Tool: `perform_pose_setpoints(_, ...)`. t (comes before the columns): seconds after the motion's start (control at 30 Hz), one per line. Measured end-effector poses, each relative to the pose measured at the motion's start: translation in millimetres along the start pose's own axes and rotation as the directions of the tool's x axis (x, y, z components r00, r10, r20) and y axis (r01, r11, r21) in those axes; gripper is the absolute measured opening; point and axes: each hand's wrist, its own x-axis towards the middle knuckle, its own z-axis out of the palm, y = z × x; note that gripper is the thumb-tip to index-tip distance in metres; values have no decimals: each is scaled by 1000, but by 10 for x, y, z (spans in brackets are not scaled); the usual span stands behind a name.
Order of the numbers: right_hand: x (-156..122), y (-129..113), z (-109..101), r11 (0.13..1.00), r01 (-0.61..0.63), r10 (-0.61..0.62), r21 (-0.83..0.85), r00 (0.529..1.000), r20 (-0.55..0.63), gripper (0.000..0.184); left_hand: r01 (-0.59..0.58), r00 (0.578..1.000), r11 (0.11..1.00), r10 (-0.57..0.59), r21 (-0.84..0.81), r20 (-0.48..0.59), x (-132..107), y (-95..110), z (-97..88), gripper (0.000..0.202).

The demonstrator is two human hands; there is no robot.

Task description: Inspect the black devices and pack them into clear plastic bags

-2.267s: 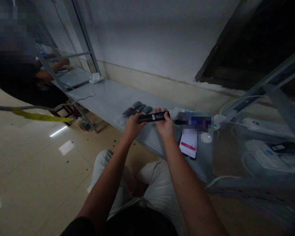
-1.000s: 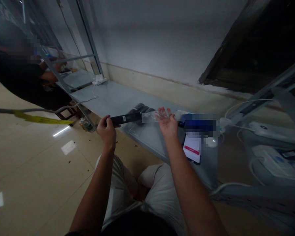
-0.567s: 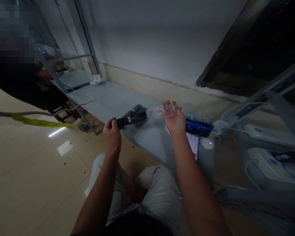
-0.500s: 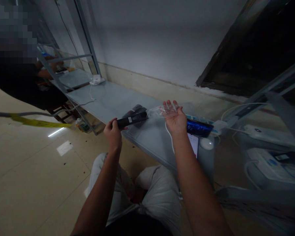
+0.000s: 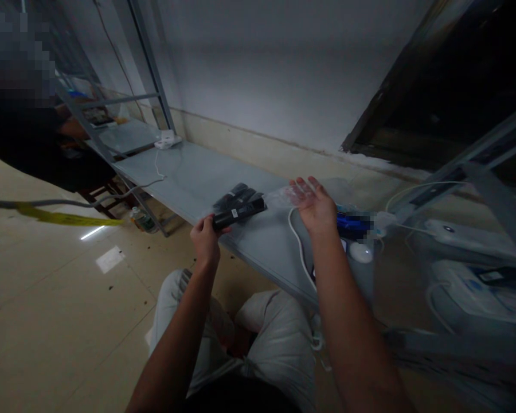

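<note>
My left hand (image 5: 205, 240) is closed around the near end of a long, slim black object (image 5: 241, 213) with a small white label; its exact kind is unclear. The far end points right, toward a clear plastic bag (image 5: 279, 198). My right hand (image 5: 315, 206) is palm up with its fingers stretched out and apart, the bag lying against the fingers. Whether the fingers are inside the bag I cannot tell. Just behind the held object, several similar black pieces in clear wrapping (image 5: 236, 195) lie on the grey table (image 5: 198, 172).
Beside my right forearm are a blue-lit phone (image 5: 352, 225), a round white object (image 5: 360, 252) and a white cable (image 5: 301, 246). White power strips (image 5: 473, 238) are at the right. A white device (image 5: 167, 139) stands further left. Another person (image 5: 30, 143) sits at far left, beyond a metal frame (image 5: 86, 126).
My left hand has moved slightly right and forward with the black object, bringing its end nearer the bag. My right hand has shifted slightly right, still spread.
</note>
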Motion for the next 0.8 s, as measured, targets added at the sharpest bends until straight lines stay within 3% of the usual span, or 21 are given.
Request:
perform_pose_setpoints(0.23, -1, -37, 21, 998, -4, 6, -62, 999, 35, 12, 52, 998, 998, -53, 22, 41, -42, 33, 50, 34)
perform_pose_setpoints(0.5, -153, 123, 177, 993, -69, 72, -95, 997, 34, 54, 64, 997, 998, -64, -1, 46, -96, 12, 122, 30)
perform_pose_setpoints(0.8, -137, 278, 269, 994, -68, 67, -85, 998, -14, 55, 145, 986, 980, -131, -140, 104, -232, -133, 281, 19)
